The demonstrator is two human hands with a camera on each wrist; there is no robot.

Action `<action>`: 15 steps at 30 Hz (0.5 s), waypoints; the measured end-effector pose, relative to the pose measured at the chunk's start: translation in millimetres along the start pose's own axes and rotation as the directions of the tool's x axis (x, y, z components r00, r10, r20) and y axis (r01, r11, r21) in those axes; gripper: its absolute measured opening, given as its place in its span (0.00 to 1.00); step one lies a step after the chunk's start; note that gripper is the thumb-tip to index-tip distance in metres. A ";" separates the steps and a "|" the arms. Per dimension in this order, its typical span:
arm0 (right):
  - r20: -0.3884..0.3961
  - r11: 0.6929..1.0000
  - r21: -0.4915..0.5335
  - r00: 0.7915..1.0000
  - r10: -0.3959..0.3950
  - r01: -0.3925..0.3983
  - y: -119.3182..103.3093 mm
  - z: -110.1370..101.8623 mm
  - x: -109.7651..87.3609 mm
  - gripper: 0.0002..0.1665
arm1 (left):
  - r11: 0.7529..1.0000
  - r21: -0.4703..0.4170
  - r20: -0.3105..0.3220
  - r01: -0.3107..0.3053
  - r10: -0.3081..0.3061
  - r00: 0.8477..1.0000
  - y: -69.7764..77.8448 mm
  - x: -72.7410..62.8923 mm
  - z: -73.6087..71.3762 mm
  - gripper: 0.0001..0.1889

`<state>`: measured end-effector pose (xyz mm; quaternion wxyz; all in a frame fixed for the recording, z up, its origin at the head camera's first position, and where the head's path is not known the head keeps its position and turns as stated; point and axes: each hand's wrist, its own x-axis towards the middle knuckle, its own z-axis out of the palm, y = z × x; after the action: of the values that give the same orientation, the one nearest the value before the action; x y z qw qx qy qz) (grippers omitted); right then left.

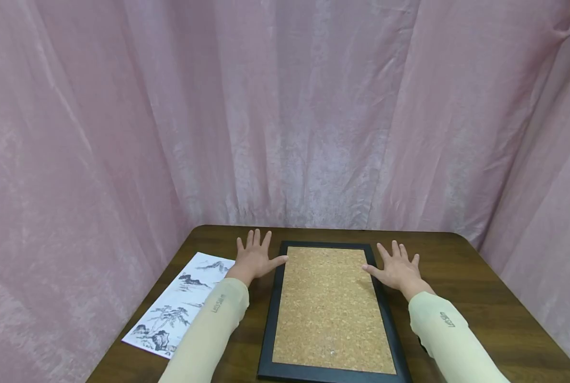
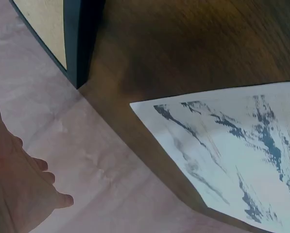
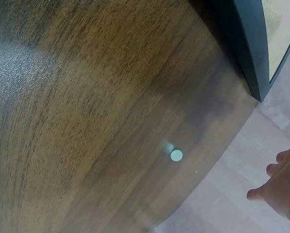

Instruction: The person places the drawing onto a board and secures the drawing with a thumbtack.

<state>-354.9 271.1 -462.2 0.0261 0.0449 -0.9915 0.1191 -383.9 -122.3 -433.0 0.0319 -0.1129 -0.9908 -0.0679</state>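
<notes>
A cork board (image 1: 332, 308) in a black frame (image 1: 275, 298) lies on the table between the two hands. To its left is a white sheet of paper (image 1: 179, 303) printed with ink-style mountains and trees, partly hidden by the left forearm. My left hand (image 1: 255, 259) is held out with fingers spread, its thumb overlapping the frame's left edge in the head view. On the other side my right hand (image 1: 396, 270) has its fingers spread too, the thumb overlapping the right edge of the board. Neither hand holds anything.
The brown wooden table (image 1: 486, 308) has rounded far corners. Pink curtains (image 1: 304, 106) hang behind it and along both sides. A small pale round disc (image 3: 176, 155) lies on the tabletop to the right of the frame, seen in the right wrist view.
</notes>
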 end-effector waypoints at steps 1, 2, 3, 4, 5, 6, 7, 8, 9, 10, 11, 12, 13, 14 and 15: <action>-0.001 1.000 0.001 1.000 0.000 0.000 0.3 -0.4 -0.3 0.59 | 1.000 0.000 0.001 0.002 -0.002 1.000 -1.0 0.0 -0.6 0.56; -0.002 1.000 0.003 1.000 0.000 0.000 0.7 -0.8 -0.6 0.59 | 1.000 0.000 0.003 0.006 -0.006 1.000 -2.2 0.1 -1.0 0.56; -0.002 1.000 0.006 1.000 0.000 0.000 1.0 -1.1 -0.7 0.59 | 1.000 -0.012 0.005 0.007 -0.007 1.000 -3.4 0.2 -1.6 0.55; -0.003 1.000 0.009 1.000 0.002 -0.002 1.3 -1.4 -0.9 0.59 | 1.000 -0.016 0.010 0.012 -0.012 1.000 -4.6 0.1 -2.3 0.54; -0.003 1.000 0.012 1.000 0.004 -0.003 1.7 -1.7 -1.0 0.59 | 1.000 -0.016 0.016 0.017 -0.017 1.000 -6.1 0.2 -2.6 0.54; -0.003 1.000 0.012 1.000 0.005 -0.005 2.1 -2.0 -1.1 0.58 | 1.000 -0.022 0.023 0.022 -0.022 1.000 -7.6 0.2 -3.0 0.54; -0.002 1.000 0.015 1.000 0.007 -0.007 2.4 -2.5 -1.2 0.58 | 0.999 -0.024 0.028 0.026 -0.025 0.999 -9.6 0.6 -3.1 0.53; -0.002 1.000 0.018 1.000 0.009 -0.009 2.8 -3.1 -1.4 0.58 | 0.999 -0.032 0.028 0.027 -0.027 0.999 -11.3 0.4 -3.8 0.53; -0.003 1.000 0.022 1.000 0.011 -0.011 3.1 -3.7 -1.5 0.58 | 0.999 -0.043 0.029 0.029 -0.028 0.999 -12.9 0.0 -4.9 0.53; -0.004 1.000 0.024 1.000 0.012 -0.012 3.6 -4.4 -1.6 0.58 | 0.999 -0.039 0.032 0.033 -0.032 0.999 -14.5 -0.3 -5.8 0.53; -0.004 1.000 0.028 1.000 0.013 -0.013 4.0 -5.2 -1.8 0.57 | 0.999 -0.042 0.032 0.035 -0.034 0.999 -16.0 -0.7 -6.7 0.53; -0.005 0.999 0.032 1.000 0.013 -0.013 4.5 -6.0 -1.9 0.57 | 0.998 -0.049 0.029 0.034 -0.032 0.999 -17.5 -1.1 -7.8 0.53; -0.007 0.999 0.038 1.000 0.014 -0.013 4.9 -6.9 -2.1 0.57 | 0.998 -0.052 0.021 0.030 -0.029 0.999 -18.9 -1.6 -8.8 0.53; -0.008 0.999 0.043 1.000 0.015 -0.014 5.3 -8.0 -2.5 0.57 | 0.998 -0.057 0.015 0.027 -0.026 1.000 -20.2 -2.1 -9.6 0.53; -0.008 0.999 0.046 1.000 0.016 -0.015 5.9 -8.7 -2.6 0.57 | 0.998 -0.055 0.013 0.029 -0.028 1.000 -21.0 -2.5 -10.6 0.53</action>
<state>-352.6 279.1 -455.3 0.0281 0.0374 -0.9887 0.1422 -385.7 -144.6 -425.4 0.0219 -0.1001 -0.9902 -0.0948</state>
